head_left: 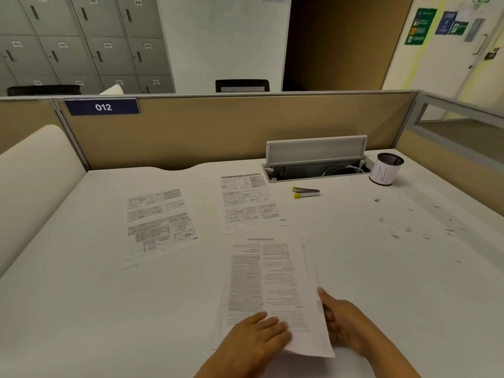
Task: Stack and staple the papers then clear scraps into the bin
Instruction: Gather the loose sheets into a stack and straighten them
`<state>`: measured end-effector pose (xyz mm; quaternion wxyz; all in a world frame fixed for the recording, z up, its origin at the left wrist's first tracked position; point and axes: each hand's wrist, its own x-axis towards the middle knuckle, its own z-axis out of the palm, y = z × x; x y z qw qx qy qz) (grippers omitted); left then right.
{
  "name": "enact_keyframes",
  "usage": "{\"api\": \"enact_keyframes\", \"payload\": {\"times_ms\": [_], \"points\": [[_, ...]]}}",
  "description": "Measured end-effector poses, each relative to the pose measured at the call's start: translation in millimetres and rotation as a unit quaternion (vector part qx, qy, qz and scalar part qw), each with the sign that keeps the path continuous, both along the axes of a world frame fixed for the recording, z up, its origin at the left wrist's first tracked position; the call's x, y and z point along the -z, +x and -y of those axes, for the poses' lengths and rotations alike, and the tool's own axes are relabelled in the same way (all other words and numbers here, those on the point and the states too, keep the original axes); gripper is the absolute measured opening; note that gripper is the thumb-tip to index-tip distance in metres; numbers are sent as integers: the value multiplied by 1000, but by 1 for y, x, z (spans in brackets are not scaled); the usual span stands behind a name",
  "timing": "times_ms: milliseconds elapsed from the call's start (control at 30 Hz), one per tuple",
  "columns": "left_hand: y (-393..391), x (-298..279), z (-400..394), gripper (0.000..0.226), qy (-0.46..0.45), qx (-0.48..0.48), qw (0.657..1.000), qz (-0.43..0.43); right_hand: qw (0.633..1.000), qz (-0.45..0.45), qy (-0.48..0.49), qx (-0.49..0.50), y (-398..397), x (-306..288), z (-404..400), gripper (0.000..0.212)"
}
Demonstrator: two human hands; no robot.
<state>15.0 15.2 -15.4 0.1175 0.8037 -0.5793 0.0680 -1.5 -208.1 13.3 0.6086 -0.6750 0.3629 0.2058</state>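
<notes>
A stack of printed papers point(272, 279) lies near the front of the white desk, text upside down to me. My left hand point(256, 339) rests flat on its near end, fingers straight. My right hand point(341, 323) grips the stack's right edge, thumb on top and fingers partly under the sheets. Two single printed sheets lie farther back: one point(159, 222) to the left, one point(249, 200) in the middle. A silver stapler with yellow ends point(305, 192) sits behind the stack. Small paper scraps point(425, 227) are scattered at the right. A mesh cup bin with a white label point(386, 169) stands at the back right.
An open cable tray with a raised lid point(316, 165) is set into the desk at the back. A tan partition point(218, 126) walls off the far edge, and a glass panel point(463, 124) the right side. A white rolled surface point(32, 181) borders the left.
</notes>
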Motion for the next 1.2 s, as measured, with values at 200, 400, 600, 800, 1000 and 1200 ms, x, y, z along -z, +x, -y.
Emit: {"api": "enact_keyframes", "payload": {"times_ms": [200,400,600,800,1000,1200], "points": [[-2,-1,5,58,34,-12,999,-2,997,23,-43,-60,-2,-1,5,20],[6,2,1,67,26,-88,996,1,996,43,-53,-60,-4,-8,18,19],[10,-21,-14,69,-268,-332,890,-161,990,120,-68,-30,-5,-43,41,12],[25,-66,11,51,-367,-450,730,-361,983,161,-84,-30,1,-53,42,12],[38,-72,8,30,-361,-460,630,-511,986,161,-50,4,7,-32,29,14],[29,-49,2,37,-340,-355,500,-713,987,150,-27,60,15,3,19,19]]}}
